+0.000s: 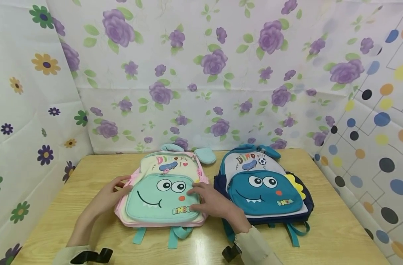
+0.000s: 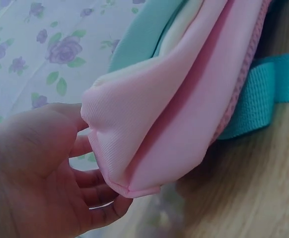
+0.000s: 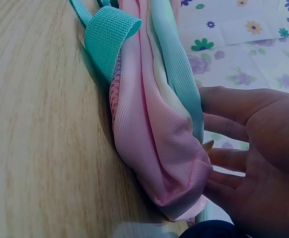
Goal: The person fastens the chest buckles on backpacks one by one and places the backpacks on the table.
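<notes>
A pink, cream and mint backpack point(image 1: 148, 202) with a cartoon dinosaur face lies front up on the wooden table. At its left edge my left hand point(image 1: 105, 195) touches the side, and in the left wrist view its loosely bent fingers point(image 2: 92, 196) lie against the pink side pocket point(image 2: 149, 129). My right hand point(image 1: 213, 200) rests on the right edge of the mint front pocket. The right wrist view shows that hand's fairly straight fingers point(image 3: 226, 126) against the bag's side, their tips partly hidden by it. Teal strap ends point(image 1: 173, 237) stick out below the bag.
A blue and white dinosaur backpack point(image 1: 267, 195) lies to the right, close to my right forearm. The wooden table point(image 1: 89, 173) ends at a flower-patterned cloth point(image 1: 188, 110) behind. Patterned cloths also stand on the left and right.
</notes>
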Demonstrator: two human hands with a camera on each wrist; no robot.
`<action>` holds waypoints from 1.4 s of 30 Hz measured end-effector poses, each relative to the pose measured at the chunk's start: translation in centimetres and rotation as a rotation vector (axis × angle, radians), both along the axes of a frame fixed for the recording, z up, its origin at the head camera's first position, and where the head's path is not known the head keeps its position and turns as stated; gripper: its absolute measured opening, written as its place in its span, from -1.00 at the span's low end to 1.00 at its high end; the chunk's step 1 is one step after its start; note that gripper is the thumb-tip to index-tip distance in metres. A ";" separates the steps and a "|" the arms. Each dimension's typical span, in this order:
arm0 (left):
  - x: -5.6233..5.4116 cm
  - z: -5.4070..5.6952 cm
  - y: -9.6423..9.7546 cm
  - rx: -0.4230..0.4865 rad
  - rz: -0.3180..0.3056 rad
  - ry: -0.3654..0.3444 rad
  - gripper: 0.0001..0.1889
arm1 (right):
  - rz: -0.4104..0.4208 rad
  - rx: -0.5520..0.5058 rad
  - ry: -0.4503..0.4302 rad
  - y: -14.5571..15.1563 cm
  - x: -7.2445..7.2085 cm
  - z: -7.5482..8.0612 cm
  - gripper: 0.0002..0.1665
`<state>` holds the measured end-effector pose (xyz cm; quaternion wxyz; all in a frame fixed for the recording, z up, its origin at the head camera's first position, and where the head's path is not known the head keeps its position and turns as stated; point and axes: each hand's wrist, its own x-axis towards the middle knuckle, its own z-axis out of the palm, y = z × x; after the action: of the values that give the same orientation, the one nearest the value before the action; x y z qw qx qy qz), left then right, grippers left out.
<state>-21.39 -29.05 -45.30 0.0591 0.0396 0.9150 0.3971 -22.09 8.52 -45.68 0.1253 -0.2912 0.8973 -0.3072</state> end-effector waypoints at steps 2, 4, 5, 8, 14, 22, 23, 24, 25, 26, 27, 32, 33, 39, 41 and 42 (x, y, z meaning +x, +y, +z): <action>0.1 0.3 0.1 -0.002 0.007 0.004 -0.33 | -0.005 0.007 -0.001 0.0 0.1 0.0 -0.49; 0.2 0.6 0.2 0.001 0.011 0.014 -0.33 | -0.008 0.011 -0.003 0.0 0.1 0.0 -0.49; 0.2 0.7 0.3 0.001 0.010 0.022 -0.34 | -0.009 0.011 -0.002 0.0 0.1 0.0 -0.50; -0.1 1.0 0.3 0.002 0.008 0.039 -0.35 | -0.012 0.014 0.008 0.0 0.1 0.1 -0.50; -0.5 1.8 0.3 -0.035 -0.009 0.054 -0.37 | -0.013 0.022 0.019 0.0 0.1 0.0 -0.49; -0.7 3.1 0.4 -0.063 -0.033 0.082 -0.37 | -0.014 0.038 0.027 0.0 0.1 0.0 -0.47; -0.7 3.2 0.4 -0.065 -0.036 0.084 -0.37 | -0.015 0.038 0.029 0.0 0.1 -0.1 -0.48; -0.8 3.3 0.4 -0.069 -0.037 0.088 -0.37 | -0.017 0.039 0.030 0.0 0.1 -0.1 -0.48; -0.8 3.4 0.4 -0.073 -0.037 0.092 -0.36 | -0.021 0.039 0.033 0.0 0.0 -0.1 -0.48; -0.8 3.6 0.4 -0.076 -0.037 0.099 -0.37 | -0.024 0.041 0.035 0.0 0.0 -0.1 -0.48; -0.8 3.7 0.4 -0.081 -0.036 0.102 -0.36 | -0.026 0.045 0.040 0.0 -0.1 -0.1 -0.48; -1.0 4.6 0.6 -0.092 -0.051 0.127 -0.37 | -0.040 0.063 0.046 -0.1 0.0 0.2 -0.48; -1.0 4.8 0.8 -0.094 -0.056 0.132 -0.37 | -0.043 0.065 0.047 -0.1 0.0 0.2 -0.48; -1.1 6.1 1.3 -0.131 -0.068 0.166 -0.39 | -0.055 0.050 0.027 -0.1 0.1 0.5 -0.48; -1.1 6.5 1.4 -0.138 -0.074 0.173 -0.39 | -0.054 0.044 0.022 -0.1 0.2 0.5 -0.48; -1.0 6.7 1.5 -0.137 -0.077 0.175 -0.39 | -0.053 0.042 0.022 -0.1 0.3 0.5 -0.48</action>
<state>-22.44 -27.52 -38.56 -0.0033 0.1053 0.9395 0.3261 -21.80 8.47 -45.22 0.1134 -0.2681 0.9122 -0.2883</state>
